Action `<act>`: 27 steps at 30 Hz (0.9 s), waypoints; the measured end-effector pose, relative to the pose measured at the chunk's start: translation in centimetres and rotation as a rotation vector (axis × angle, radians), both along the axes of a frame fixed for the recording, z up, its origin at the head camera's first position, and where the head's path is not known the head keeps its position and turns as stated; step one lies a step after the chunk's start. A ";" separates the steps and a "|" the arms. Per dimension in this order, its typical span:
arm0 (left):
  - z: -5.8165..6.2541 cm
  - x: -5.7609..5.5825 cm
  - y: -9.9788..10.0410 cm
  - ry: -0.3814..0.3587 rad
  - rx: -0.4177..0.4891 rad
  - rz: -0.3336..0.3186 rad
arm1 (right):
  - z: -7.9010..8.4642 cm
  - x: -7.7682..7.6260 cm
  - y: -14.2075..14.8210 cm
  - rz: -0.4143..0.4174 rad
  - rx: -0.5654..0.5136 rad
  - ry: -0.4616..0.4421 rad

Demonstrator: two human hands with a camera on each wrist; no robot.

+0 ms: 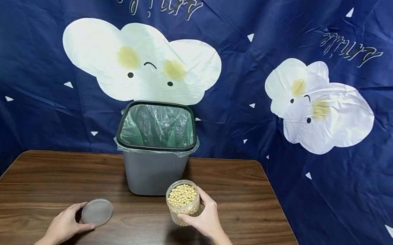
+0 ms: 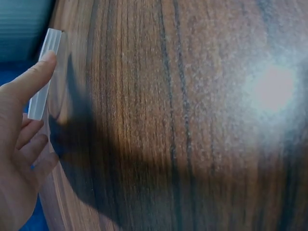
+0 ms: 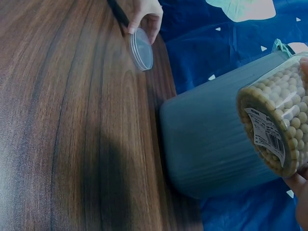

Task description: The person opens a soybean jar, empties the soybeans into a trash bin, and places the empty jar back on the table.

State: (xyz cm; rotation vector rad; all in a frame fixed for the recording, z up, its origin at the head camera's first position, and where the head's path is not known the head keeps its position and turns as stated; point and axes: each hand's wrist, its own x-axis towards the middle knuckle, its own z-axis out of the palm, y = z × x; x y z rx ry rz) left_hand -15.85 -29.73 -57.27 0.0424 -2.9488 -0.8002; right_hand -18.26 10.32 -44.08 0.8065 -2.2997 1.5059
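Observation:
In the head view my right hand [image 1: 206,217] grips a clear plastic jar [image 1: 182,202] full of small round cream-coloured balls. The jar has no lid on and is held above the table, slightly tilted. Its underside carries a white barcode label [image 3: 267,134] in the right wrist view. Toward the left, my left hand [image 1: 64,224] pinches a round translucent lid [image 1: 97,212] by its edge, between thumb and fingers. The left wrist view shows that lid [image 2: 44,74] edge-on, apart from the table.
A grey bin [image 1: 156,172] with a black rim and clear liner bag stands at the table's back, just beyond the jar. The brown wooden table [image 1: 245,201] has rounded back corners. Dark blue cloth [image 1: 239,104] with white clouds hangs behind and at both sides.

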 end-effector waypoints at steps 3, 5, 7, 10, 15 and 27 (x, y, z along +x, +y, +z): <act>0.0 0.1 -0.1 0.015 -0.002 -0.006 | 0.0 0.0 0.0 0.001 -0.003 0.005; 0.1 0.2 -0.1 0.025 -0.004 -0.009 | 0.0 0.0 0.0 0.002 -0.003 0.008; 0.2 0.2 -0.1 0.029 -0.007 -0.011 | 0.1 0.0 0.0 0.003 -0.003 0.008; 0.3 0.2 -0.1 0.020 -0.015 -0.010 | 0.1 0.0 0.0 0.001 0.000 0.007; 0.5 0.1 -0.1 -0.016 -0.022 -0.004 | 0.2 0.0 0.0 -0.011 0.002 0.001; 4.2 -1.1 -0.3 -0.031 0.014 -0.017 | 0.5 -0.3 0.6 -0.017 0.011 0.017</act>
